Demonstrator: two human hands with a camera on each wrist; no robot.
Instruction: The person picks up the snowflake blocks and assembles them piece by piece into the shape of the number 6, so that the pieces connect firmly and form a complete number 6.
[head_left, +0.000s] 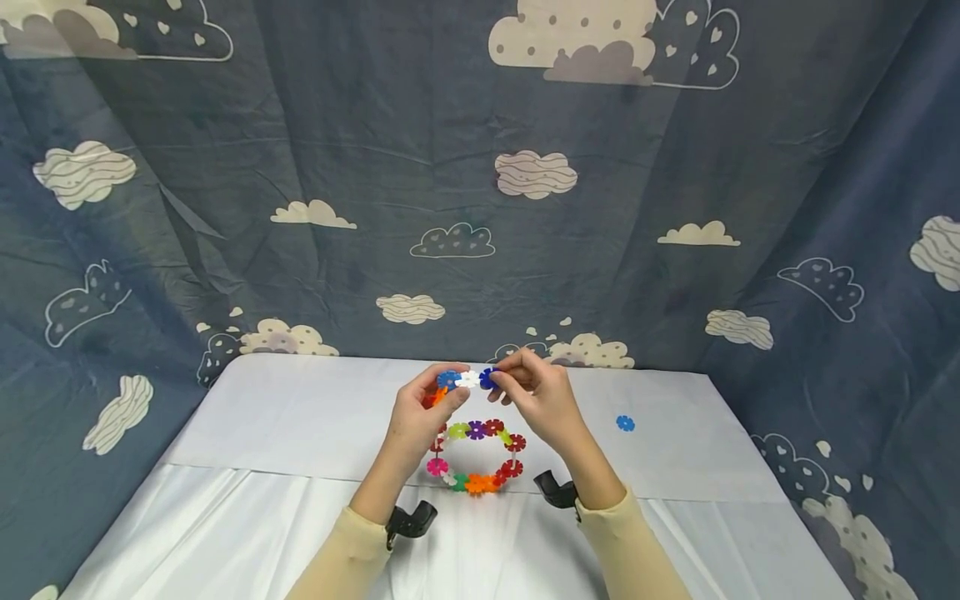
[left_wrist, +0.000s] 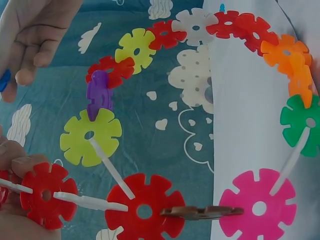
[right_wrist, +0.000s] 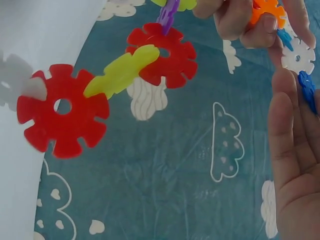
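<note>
My left hand point(head_left: 414, 418) grips a chain of plastic snowflake discs, thumb against the near side. From it a light blue disc point(head_left: 447, 380), a white disc point(head_left: 468, 380) and a dark blue disc point(head_left: 488, 378) run toward the right. Between thumb and fingers my right hand point(head_left: 546, 402) pinches the dark blue disc, which sits at the white disc's edge. An orange disc point(right_wrist: 268, 12) and red discs point(left_wrist: 48, 195) show by the left hand. Below the hands hangs a loop of linked discs point(head_left: 476, 483) in red, yellow, purple, orange, green, pink and white.
One loose light blue disc point(head_left: 626, 423) lies on the white-covered table point(head_left: 300, 417), right of the hands. A dark cloud-patterned curtain point(head_left: 375, 167) stands behind the table and along both sides. Black wrist mounts point(head_left: 411, 520) sit at both cuffs.
</note>
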